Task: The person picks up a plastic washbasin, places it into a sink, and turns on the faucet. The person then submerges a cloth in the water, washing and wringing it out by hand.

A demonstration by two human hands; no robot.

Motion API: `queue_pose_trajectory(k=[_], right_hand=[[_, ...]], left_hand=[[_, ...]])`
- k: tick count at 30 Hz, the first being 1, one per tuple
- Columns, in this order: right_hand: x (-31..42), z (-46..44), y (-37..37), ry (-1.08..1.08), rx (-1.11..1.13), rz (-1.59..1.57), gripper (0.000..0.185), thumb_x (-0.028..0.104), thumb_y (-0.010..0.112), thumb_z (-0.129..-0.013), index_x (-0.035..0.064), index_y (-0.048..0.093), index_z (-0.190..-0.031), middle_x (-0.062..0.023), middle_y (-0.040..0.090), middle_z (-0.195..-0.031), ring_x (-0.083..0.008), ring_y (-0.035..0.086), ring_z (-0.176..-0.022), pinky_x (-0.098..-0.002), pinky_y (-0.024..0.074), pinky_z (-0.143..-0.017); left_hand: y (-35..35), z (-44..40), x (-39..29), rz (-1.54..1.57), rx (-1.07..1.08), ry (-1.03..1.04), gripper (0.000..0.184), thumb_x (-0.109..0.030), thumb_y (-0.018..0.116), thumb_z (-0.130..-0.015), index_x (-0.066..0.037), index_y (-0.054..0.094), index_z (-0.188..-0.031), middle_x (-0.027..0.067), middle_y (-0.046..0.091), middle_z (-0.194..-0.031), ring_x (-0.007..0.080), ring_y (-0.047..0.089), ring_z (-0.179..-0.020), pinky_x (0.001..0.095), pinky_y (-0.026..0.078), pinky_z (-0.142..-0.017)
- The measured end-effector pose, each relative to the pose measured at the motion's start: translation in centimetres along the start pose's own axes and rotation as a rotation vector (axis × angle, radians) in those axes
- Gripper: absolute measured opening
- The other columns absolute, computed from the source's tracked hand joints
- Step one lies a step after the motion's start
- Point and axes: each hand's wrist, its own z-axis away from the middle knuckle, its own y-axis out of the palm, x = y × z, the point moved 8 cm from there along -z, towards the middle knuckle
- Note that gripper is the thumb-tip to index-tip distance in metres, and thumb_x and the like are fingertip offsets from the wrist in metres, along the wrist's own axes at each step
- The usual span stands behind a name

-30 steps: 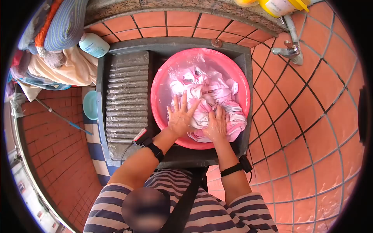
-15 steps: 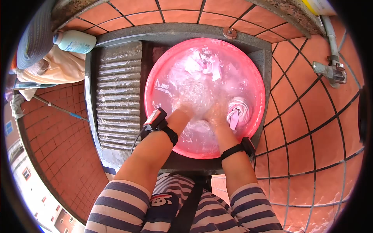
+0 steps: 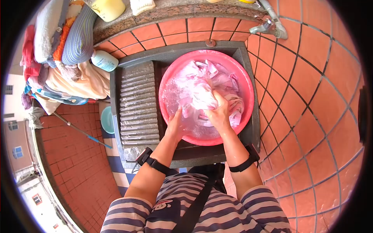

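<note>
A pink basin (image 3: 249, 79) of cloudy, foamy water holds wet pink and white cloth (image 3: 196, 83), bunched and partly raised above the water. My right hand (image 3: 218, 112) is closed on a fold of this cloth, right of the basin's middle. At the basin's lower left, my left hand (image 3: 176, 122) stands beside the rim with its fingers stretched toward the water, next to the cloth's edge. Some of its fingers are hard to make out. A rolled striped piece of the cloth (image 3: 236, 106) lies to the right of my right hand.
The basin sits in a dark stone sink (image 3: 254, 128) with a ribbed washboard (image 3: 138, 103) on its left. A white bottle (image 3: 105, 61) and piled laundry (image 3: 79, 79) are at upper left. A tap (image 3: 266, 27) juts from the tiled wall. Containers (image 3: 108, 8) line the ledge.
Both hands have come up out of the water. The cloth is now gathered and lifted in my right hand, and my left hand has moved toward the basin's left rim. The view has shifted.
</note>
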Motion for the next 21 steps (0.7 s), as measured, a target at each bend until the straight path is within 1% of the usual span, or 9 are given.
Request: queue_pose_trajectory(k=[1,4,7,8,11,13,15,19,21], right_hand=[[2.5,0.4,0.2,-0.001,-0.005,-0.164,0.023,0.005,0.072,-0.067,0.0013,0.059,-0.086,-0.0077,0.063,-0.082,-0.0140,0.060,-0.079,-0.0280,0.0467,-0.070],[7.7,3.3,1.2,-0.053,-0.010,-0.231,0.024,0.005,0.072,-0.067,0.0008,0.057,-0.086,-0.0052,0.058,-0.081,-0.0123,0.057,-0.076,-0.0288,0.0464,-0.068],[11.7,8.4,2.5,-0.271,0.051,-0.012,0.029,0.007,0.074,-0.064,0.0020,0.055,-0.085,-0.0100,0.055,-0.087,-0.0267,0.057,-0.080,-0.0376,0.0462,-0.073],[12.2,9.8,2.3,-0.259,0.064,-0.022,0.030,0.008,0.072,-0.064,0.0019,0.055,-0.088,-0.0121,0.053,-0.091,-0.0311,0.055,-0.084,-0.0416,0.0444,-0.076],[11.0,13.6,1.3,-0.218,0.190,-0.011,0.042,0.014,0.075,-0.067,-0.0001,0.057,-0.102,-0.0173,0.052,-0.112,-0.0371,0.051,-0.105,-0.0468,0.0412,-0.090],[9.4,15.4,-1.4,-0.161,0.182,-0.106,0.060,0.025,0.077,-0.075,-0.0031,0.053,-0.122,-0.0205,0.046,-0.131,-0.0365,0.046,-0.121,-0.0466,0.0393,-0.099],[-2.3,19.1,-1.0,0.559,0.144,-0.643,0.085,0.057,0.066,-0.080,-0.0052,0.044,-0.133,-0.0223,0.036,-0.144,-0.0347,0.038,-0.132,-0.0458,0.0348,-0.105],[-9.3,22.5,4.4,0.989,0.207,-1.322,0.103,0.078,0.042,-0.080,-0.0065,0.035,-0.138,-0.0238,0.033,-0.145,-0.0369,0.038,-0.132,-0.0507,0.0365,-0.103],[-7.4,21.1,7.1,1.217,0.114,-1.713,0.110,0.085,0.026,-0.078,-0.0025,0.026,-0.144,-0.0264,0.037,-0.142,-0.0382,0.042,-0.129,-0.0561,0.0382,-0.100]], left_hand=[[-0.6,0.9,0.6,-0.027,0.010,0.009,0.078,-0.047,0.063,-0.085,-0.012,0.029,-0.146,0.0152,0.044,-0.140,0.0352,0.048,-0.122,0.0498,0.037,-0.104],[5.2,5.7,0.8,0.321,0.896,-0.212,0.076,-0.055,0.058,-0.086,-0.010,0.034,-0.143,0.0143,0.047,-0.138,0.0317,0.049,-0.123,0.0475,0.038,-0.104],[4.7,10.4,-5.4,-0.839,0.484,1.238,0.075,-0.051,0.060,-0.084,-0.002,0.039,-0.138,0.0175,0.049,-0.134,0.0329,0.040,-0.130,0.0438,0.035,-0.107],[4.9,11.6,-5.2,-0.970,0.398,1.439,0.062,-0.027,0.061,-0.084,0.003,0.039,-0.135,0.0180,0.051,-0.129,0.0348,0.047,-0.122,0.0441,0.036,-0.104],[3.7,12.0,-2.9,-0.649,0.702,0.944,0.046,-0.024,0.049,-0.096,0.002,0.039,-0.132,0.0135,0.052,-0.129,0.0271,0.052,-0.117,0.0378,0.039,-0.103],[3.8,9.6,-2.8,-0.779,0.778,1.125,0.049,-0.026,0.053,-0.094,0.003,0.041,-0.131,0.0158,0.053,-0.124,0.0263,0.058,-0.104,0.0345,0.049,-0.092],[4.0,7.4,-0.3,0.359,1.017,-0.164,0.045,-0.024,0.055,-0.093,0.004,0.045,-0.126,0.0151,0.056,-0.113,0.0208,0.059,-0.091,0.0278,0.052,-0.081],[3.2,11.2,-3.6,-0.218,0.853,0.409,0.042,-0.023,0.058,-0.092,0.004,0.047,-0.123,0.0107,0.055,-0.103,0.0152,0.055,-0.086,0.0233,0.050,-0.076],[1.9,15.9,-6.0,-0.943,0.516,1.023,0.042,-0.021,0.063,-0.089,0.003,0.048,-0.121,0.0088,0.053,-0.097,0.0148,0.053,-0.089,0.0213,0.048,-0.078]])
